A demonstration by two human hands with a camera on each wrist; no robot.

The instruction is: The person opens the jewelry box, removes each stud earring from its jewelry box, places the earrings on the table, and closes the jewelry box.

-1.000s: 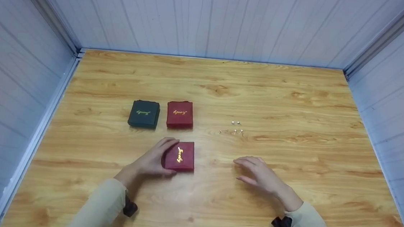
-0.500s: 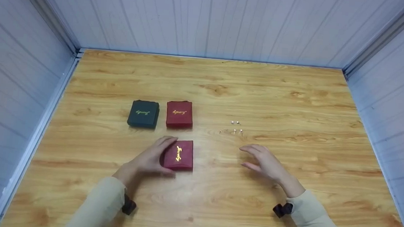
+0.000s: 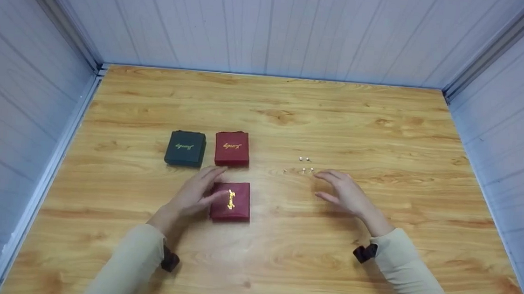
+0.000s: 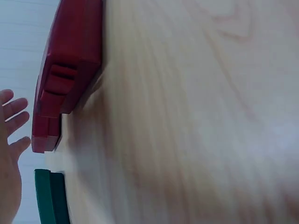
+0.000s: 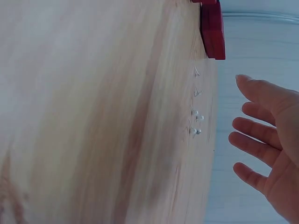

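Note:
A dark red jewelry box (image 3: 241, 206) with gold lettering lies closed near the table's middle. My left hand (image 3: 193, 193) is over its left edge, thumb above the lid and fingers loosely extended, holding nothing. Farther back, a second red jewelry box (image 3: 232, 149) and a dark green jewelry box (image 3: 185, 149) lie side by side. Several small pearl stud earrings (image 3: 303, 170) are spread on the wood to the right of the boxes. Just right of them hovers my right hand (image 3: 347, 196), fingers apart and relaxed. In the right wrist view that hand (image 5: 275, 135) is bare of any object.
The wood-grained table (image 3: 385, 128) is bounded by a pale panelled wall (image 3: 271, 26) at the back and by side walls at left and right. A small black wrist camera (image 3: 365, 253) sits at the right cuff, another (image 3: 170, 259) at the left.
My left hand has let go of the front red box and shifted up and back. My right hand has moved forward to the earrings. The boxes look unmoved.

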